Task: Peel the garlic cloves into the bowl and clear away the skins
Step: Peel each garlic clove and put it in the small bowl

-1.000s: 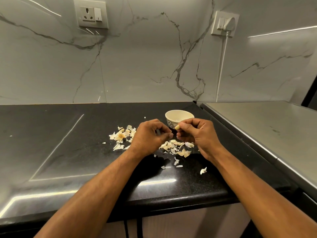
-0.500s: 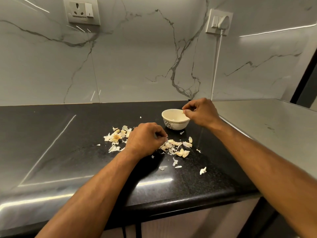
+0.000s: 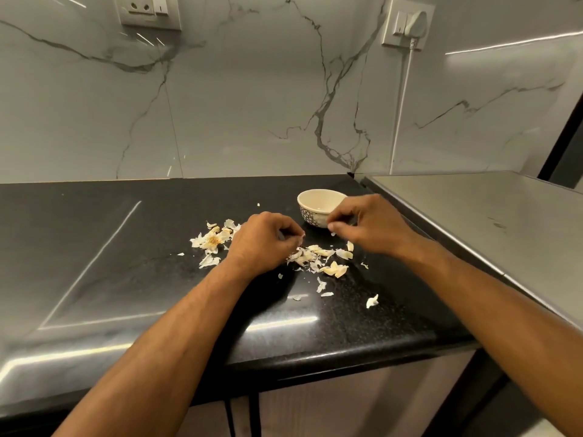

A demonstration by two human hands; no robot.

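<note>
A small cream bowl [image 3: 315, 212] with a patterned side stands on the black counter [image 3: 126, 253]. Garlic skins and pieces [image 3: 318, 258] lie scattered just in front of it, and a second heap of skins [image 3: 212, 241] lies further left. My left hand [image 3: 263, 239] hovers between the two heaps with its fingers curled round something small and dark that is mostly hidden. My right hand [image 3: 369, 227] is low in front of the bowl's right side, fingers loosely curled, with nothing visible in them. I cannot make out what is inside the bowl.
A raised steel surface [image 3: 473, 222] adjoins the counter on the right. A white cord [image 3: 400, 115] runs down the marble wall from a plug behind it. A stray skin [image 3: 372, 301] lies near the counter's rounded front edge.
My right hand carried a peeled clove from my left hand to the bowl, then came back down in front of it without the clove. My left hand stayed curled over the skins.
</note>
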